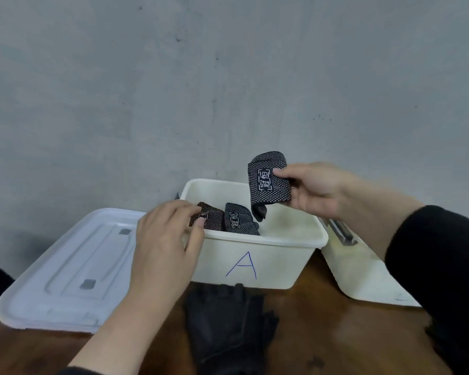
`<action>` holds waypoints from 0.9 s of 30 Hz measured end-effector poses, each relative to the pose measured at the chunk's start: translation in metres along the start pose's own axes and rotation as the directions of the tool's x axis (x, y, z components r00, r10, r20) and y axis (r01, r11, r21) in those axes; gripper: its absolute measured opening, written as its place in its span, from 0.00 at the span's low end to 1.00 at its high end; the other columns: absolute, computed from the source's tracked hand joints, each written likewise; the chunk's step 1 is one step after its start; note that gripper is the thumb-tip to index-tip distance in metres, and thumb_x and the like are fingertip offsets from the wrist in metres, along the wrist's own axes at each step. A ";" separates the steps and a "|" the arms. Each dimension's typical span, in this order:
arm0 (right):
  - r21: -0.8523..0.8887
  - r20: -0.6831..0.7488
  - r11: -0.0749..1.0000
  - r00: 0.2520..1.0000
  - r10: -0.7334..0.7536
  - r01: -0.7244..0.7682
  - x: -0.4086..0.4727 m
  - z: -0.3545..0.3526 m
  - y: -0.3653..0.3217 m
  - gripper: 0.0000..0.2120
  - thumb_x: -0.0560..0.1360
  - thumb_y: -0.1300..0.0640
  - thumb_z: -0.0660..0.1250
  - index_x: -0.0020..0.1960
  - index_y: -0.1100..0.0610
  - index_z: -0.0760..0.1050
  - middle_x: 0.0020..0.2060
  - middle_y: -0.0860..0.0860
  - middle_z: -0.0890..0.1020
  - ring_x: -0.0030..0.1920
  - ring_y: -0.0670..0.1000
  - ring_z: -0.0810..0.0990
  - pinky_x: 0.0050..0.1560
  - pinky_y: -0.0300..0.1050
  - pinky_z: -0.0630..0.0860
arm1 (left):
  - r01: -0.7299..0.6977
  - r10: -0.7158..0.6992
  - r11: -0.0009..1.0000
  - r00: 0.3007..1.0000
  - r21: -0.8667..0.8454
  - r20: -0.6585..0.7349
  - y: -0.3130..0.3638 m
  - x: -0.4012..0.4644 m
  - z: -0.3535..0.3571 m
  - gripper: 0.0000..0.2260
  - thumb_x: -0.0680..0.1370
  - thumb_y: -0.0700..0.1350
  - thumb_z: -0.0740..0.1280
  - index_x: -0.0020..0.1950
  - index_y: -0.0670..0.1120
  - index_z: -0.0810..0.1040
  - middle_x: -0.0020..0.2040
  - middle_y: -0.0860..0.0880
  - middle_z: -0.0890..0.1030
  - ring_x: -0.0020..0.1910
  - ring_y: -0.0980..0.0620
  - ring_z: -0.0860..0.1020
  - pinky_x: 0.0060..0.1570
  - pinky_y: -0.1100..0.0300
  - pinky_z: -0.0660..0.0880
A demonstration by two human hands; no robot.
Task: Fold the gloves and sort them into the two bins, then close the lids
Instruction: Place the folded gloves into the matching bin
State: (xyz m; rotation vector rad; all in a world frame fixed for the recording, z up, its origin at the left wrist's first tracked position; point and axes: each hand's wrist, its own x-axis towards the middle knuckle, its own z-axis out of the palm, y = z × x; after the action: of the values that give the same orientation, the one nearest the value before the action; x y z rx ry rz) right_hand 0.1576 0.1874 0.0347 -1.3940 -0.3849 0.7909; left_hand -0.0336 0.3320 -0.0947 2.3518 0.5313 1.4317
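Setting: grey concrete wall [228, 77] behind a brown wooden bench [309, 320].
Right grip: the right hand [313, 189] pinches a folded dotted glove [268, 182], thumb on its printed label, directly above bin A [255, 255].
Left grip: the left hand [164, 240] curls its fingers over a brown-dotted folded glove [210, 219] at the bin's near rim.
Below the right grip: a second dark folded glove [240, 221] lies inside.
Advice: lower the bundle into the free space beside it before letting go, so the fold probably holds.
Waiting: unfolded black gloves [228, 326], lid [71, 266].
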 end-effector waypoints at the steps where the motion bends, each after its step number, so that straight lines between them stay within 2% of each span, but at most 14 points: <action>1: -0.018 0.003 1.000 1.000 0.021 -0.021 0.011 0.007 0.005 0.05 0.81 0.67 0.63 0.53 0.63 0.78 0.47 0.58 0.86 0.40 0.53 0.87 0.43 0.49 0.85 | 0.027 -0.027 1.000 1.000 -0.003 0.009 -0.007 -0.001 0.002 0.15 0.80 0.51 0.60 0.56 0.46 0.82 0.57 0.51 0.81 0.57 0.49 0.77 0.59 0.56 0.67; 3: -0.049 0.015 0.996 0.997 0.070 -0.069 0.032 0.020 0.017 0.04 0.81 0.68 0.64 0.53 0.64 0.78 0.48 0.59 0.85 0.43 0.54 0.85 0.44 0.50 0.85 | 0.069 -0.068 0.997 0.997 -0.027 0.043 -0.018 -0.001 0.004 0.17 0.80 0.52 0.58 0.59 0.46 0.82 0.60 0.52 0.80 0.60 0.50 0.76 0.63 0.59 0.66; 7: -0.096 0.035 0.984 0.987 0.157 -0.153 0.063 0.050 0.043 0.03 0.81 0.67 0.64 0.51 0.64 0.76 0.44 0.58 0.84 0.44 0.53 0.83 0.46 0.50 0.82 | 0.091 -0.085 0.992 0.994 -0.090 0.070 -0.022 0.001 0.006 0.18 0.80 0.51 0.57 0.61 0.46 0.81 0.60 0.52 0.80 0.61 0.57 0.72 0.64 0.75 0.59; 9: -0.139 0.041 0.968 0.975 0.218 -0.210 0.075 0.060 0.056 0.08 0.81 0.64 0.67 0.57 0.67 0.76 0.48 0.60 0.84 0.46 0.55 0.84 0.47 0.52 0.84 | 0.070 -0.065 0.993 0.996 -0.090 0.063 -0.022 0.001 0.007 0.17 0.79 0.50 0.58 0.60 0.46 0.82 0.59 0.52 0.81 0.60 0.56 0.73 0.63 0.69 0.63; 10: -0.306 -0.005 0.931 0.978 0.209 -0.200 0.081 0.063 0.062 0.14 0.80 0.59 0.70 0.59 0.68 0.76 0.49 0.60 0.84 0.47 0.57 0.85 0.48 0.53 0.85 | 0.067 -0.061 0.994 0.996 -0.091 0.060 -0.022 0.001 0.008 0.16 0.79 0.49 0.58 0.59 0.46 0.82 0.58 0.52 0.81 0.59 0.56 0.74 0.62 0.64 0.66; 11: -0.588 -0.050 0.794 0.987 0.155 -0.155 0.086 0.064 0.067 0.18 0.78 0.53 0.72 0.58 0.67 0.77 0.47 0.60 0.84 0.47 0.57 0.85 0.47 0.52 0.84 | 0.068 -0.062 0.994 0.996 -0.091 0.058 -0.023 0.001 0.009 0.16 0.79 0.49 0.58 0.59 0.46 0.82 0.58 0.52 0.81 0.59 0.55 0.74 0.61 0.60 0.69; 12: -0.855 -0.064 0.511 0.996 0.054 -0.083 0.090 0.064 0.071 0.20 0.77 0.47 0.73 0.55 0.65 0.77 0.44 0.58 0.83 0.46 0.58 0.84 0.45 0.50 0.82 | 0.068 -0.063 0.994 0.996 -0.090 0.057 -0.024 0.002 0.010 0.16 0.79 0.49 0.58 0.59 0.46 0.82 0.58 0.52 0.81 0.59 0.55 0.75 0.61 0.57 0.70; 13: -0.986 -0.026 0.164 0.994 -0.108 -0.008 0.093 0.063 0.072 0.20 0.76 0.44 0.72 0.51 0.62 0.77 0.43 0.56 0.82 0.47 0.58 0.83 0.45 0.48 0.79 | 0.068 -0.064 0.994 0.996 -0.087 0.055 -0.024 0.002 0.010 0.16 0.79 0.49 0.58 0.59 0.46 0.81 0.58 0.52 0.81 0.59 0.55 0.75 0.60 0.55 0.71; 14: -0.997 0.060 -0.061 0.970 -0.237 0.046 0.094 0.064 0.072 0.19 0.77 0.43 0.71 0.49 0.59 0.77 0.44 0.55 0.82 0.49 0.58 0.82 0.46 0.48 0.77 | 0.069 -0.064 0.994 0.997 -0.086 0.053 -0.025 0.002 0.010 0.15 0.79 0.49 0.59 0.59 0.46 0.81 0.58 0.52 0.81 0.59 0.54 0.75 0.60 0.54 0.72; 15: -0.987 0.140 -0.123 0.942 -0.304 0.107 0.094 0.064 0.070 0.16 0.77 0.43 0.71 0.51 0.57 0.78 0.48 0.54 0.82 0.52 0.58 0.81 0.50 0.48 0.76 | 0.070 -0.065 0.994 0.997 -0.088 0.052 -0.025 0.002 0.010 0.15 0.79 0.49 0.59 0.58 0.46 0.81 0.58 0.52 0.81 0.58 0.54 0.75 0.60 0.53 0.73; 16: -0.977 0.210 -0.112 0.925 -0.317 0.183 0.094 0.065 0.068 0.15 0.78 0.45 0.71 0.55 0.56 0.80 0.52 0.53 0.83 0.55 0.57 0.80 0.53 0.47 0.76 | 0.070 -0.066 0.993 0.996 -0.090 0.052 -0.025 0.002 0.010 0.15 0.79 0.49 0.59 0.58 0.46 0.81 0.58 0.52 0.80 0.58 0.54 0.75 0.60 0.53 0.73; 18: -0.953 0.302 -0.081 0.926 -0.225 0.291 0.091 0.065 0.064 0.16 0.78 0.48 0.70 0.63 0.53 0.80 0.58 0.51 0.82 0.58 0.53 0.79 0.57 0.44 0.74 | 0.072 -0.068 0.993 0.996 -0.089 0.053 -0.025 0.002 0.010 0.15 0.79 0.49 0.59 0.59 0.46 0.81 0.58 0.53 0.80 0.58 0.54 0.75 0.60 0.52 0.73; 22: -0.935 0.340 -0.140 0.937 -0.081 0.327 0.087 0.064 0.070 0.16 0.81 0.49 0.67 0.67 0.52 0.78 0.63 0.50 0.81 0.62 0.52 0.78 0.61 0.45 0.73 | 0.079 -0.073 0.994 0.995 -0.078 0.070 -0.024 0.001 0.010 0.16 0.79 0.49 0.58 0.59 0.47 0.81 0.59 0.53 0.80 0.59 0.53 0.75 0.61 0.49 0.74; 27: -0.932 0.362 -0.074 0.892 -0.272 0.356 0.061 0.064 0.057 0.15 0.83 0.50 0.63 0.66 0.53 0.79 0.61 0.51 0.83 0.60 0.52 0.79 0.57 0.41 0.70 | 0.041 -0.038 0.997 0.998 -0.057 0.058 -0.015 0.001 0.011 0.14 0.79 0.48 0.60 0.57 0.46 0.81 0.56 0.51 0.81 0.56 0.51 0.76 0.58 0.52 0.73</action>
State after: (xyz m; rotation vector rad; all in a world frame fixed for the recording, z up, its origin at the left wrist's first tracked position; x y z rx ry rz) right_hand 0.1417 0.2748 -0.0218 -2.4868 -1.5477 -0.0525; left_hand -0.0254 0.3447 -0.1054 2.3155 0.5112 1.3408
